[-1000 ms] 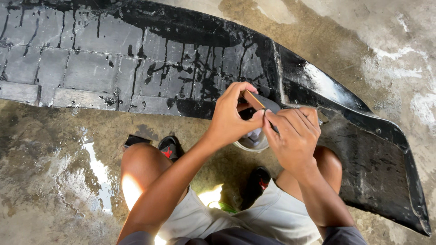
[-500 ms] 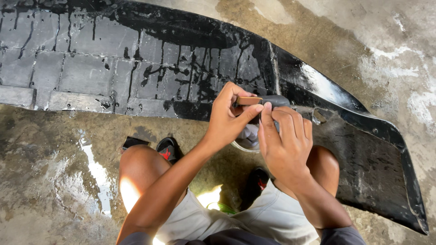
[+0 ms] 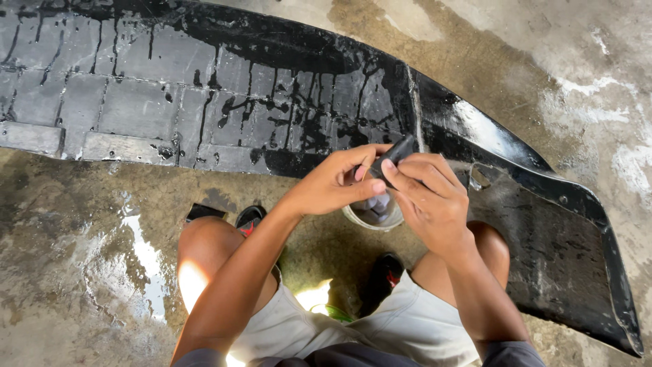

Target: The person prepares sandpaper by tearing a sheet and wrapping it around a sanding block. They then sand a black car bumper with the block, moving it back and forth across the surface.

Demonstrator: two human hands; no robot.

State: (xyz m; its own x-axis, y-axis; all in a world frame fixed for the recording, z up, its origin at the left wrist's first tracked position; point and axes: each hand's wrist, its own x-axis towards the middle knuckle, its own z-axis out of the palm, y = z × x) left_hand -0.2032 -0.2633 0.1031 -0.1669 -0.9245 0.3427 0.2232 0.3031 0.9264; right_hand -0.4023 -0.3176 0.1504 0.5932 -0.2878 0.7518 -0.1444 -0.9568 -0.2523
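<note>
Wet concrete floor lies under everything, with puddles shining beside my knees, and a long black car bumper stretches across it, streaked with dark runs of water.

My left hand and right hand meet over a small round container standing on the floor between my feet. Both are closed on a small dark folded piece, likely abrasive paper, which sticks up above my fingertips, just in front of the bumper's lower edge. I judge that folding it well calls for square edges and a firm pinch from both thumbs. It looks thin, matte and nearly black; I cannot tell whether it is wet.
</note>
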